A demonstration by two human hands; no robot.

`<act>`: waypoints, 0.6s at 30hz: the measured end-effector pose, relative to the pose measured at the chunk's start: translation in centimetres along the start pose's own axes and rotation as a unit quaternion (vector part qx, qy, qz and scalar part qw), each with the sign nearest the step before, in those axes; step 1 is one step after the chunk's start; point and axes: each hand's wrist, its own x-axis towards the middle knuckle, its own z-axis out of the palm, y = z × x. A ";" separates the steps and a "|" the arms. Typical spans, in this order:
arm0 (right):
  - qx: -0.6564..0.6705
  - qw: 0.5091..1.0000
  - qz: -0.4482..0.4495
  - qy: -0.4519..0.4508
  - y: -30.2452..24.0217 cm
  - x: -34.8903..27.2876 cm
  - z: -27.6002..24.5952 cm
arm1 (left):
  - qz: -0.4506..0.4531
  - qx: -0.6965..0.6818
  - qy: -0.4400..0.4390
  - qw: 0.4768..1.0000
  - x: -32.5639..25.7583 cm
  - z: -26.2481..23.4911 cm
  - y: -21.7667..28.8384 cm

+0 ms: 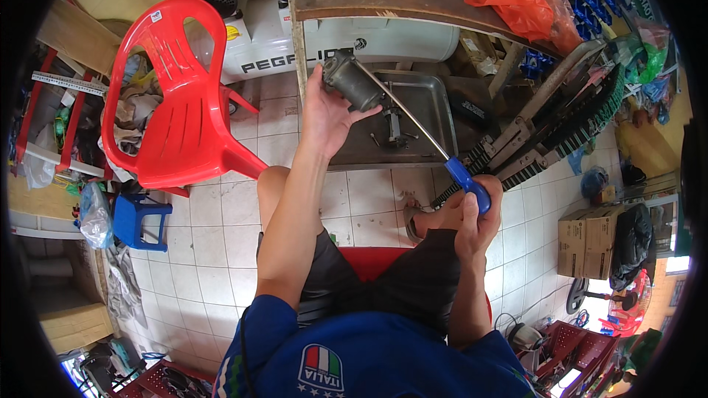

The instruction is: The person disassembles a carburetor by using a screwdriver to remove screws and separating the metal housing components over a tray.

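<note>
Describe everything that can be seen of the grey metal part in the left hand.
The part is a short, dull grey metal cylinder, worn and dirty, with a darker cap toward the upper left. It is tilted and held up above a metal tray. The left hand has it in its grip from below. The thin shaft of a screwdriver meets its right end; the right hand holds the blue handle.

I see bright, even daylight with soft, faint shadows on the floor tiles (206, 265). The centre is sharp; straight edges bend toward the rim, and the corners go black.
</note>
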 end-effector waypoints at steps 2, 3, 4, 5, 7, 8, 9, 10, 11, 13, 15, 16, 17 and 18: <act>0.009 1.000 0.002 -0.002 -0.2 -0.1 0.1 | 0.001 0.004 -0.008 1.000 0.0 0.2 0.1; -0.019 0.999 -0.027 0.000 -0.6 0.1 0.2 | 0.006 0.009 -0.002 1.000 0.0 0.3 0.1; -0.047 0.997 -0.056 0.003 -0.9 0.1 0.4 | 0.011 0.014 0.004 1.000 -0.1 0.5 0.1; -0.069 0.995 -0.073 0.007 -0.9 0.1 0.5 | 0.009 0.010 0.002 1.000 -0.1 0.4 0.1; -0.114 0.988 -0.107 0.013 -0.9 0.2 0.8 | 0.007 0.003 0.000 1.000 -0.2 0.2 0.3; -0.117 0.987 -0.106 0.011 -0.9 0.2 0.8 | 0.006 0.009 0.001 1.000 -0.2 0.2 0.3; -0.120 0.987 -0.105 0.008 -0.9 0.2 0.7 | 0.005 0.016 0.004 1.000 -0.2 0.3 0.3; -0.125 0.987 -0.102 0.006 -0.9 0.1 0.6 | 0.002 0.021 0.005 1.000 -0.3 0.5 0.3; -0.110 0.990 -0.088 0.008 -0.9 0.0 0.6 | 0.002 0.023 0.005 1.000 -0.4 0.7 0.3; -0.079 0.995 -0.060 0.011 -1.0 -0.2 0.7 | 0.002 0.025 0.006 1.000 -0.6 0.9 0.4; -0.070 0.996 -0.060 0.006 -0.9 -0.1 0.5 | -0.002 0.020 0.005 1.000 -0.5 0.8 0.3; -0.064 0.996 -0.061 0.004 -0.9 -0.1 0.4 | -0.002 0.018 0.004 1.000 -0.5 0.8 0.2; -0.067 0.996 -0.060 0.002 -0.9 -0.1 0.4 | -0.001 0.013 0.002 1.000 -0.4 0.8 0.1; -0.070 0.996 -0.058 0.000 -0.8 0.0 0.3 | 0.001 0.009 0.001 1.000 -0.3 0.6 -0.1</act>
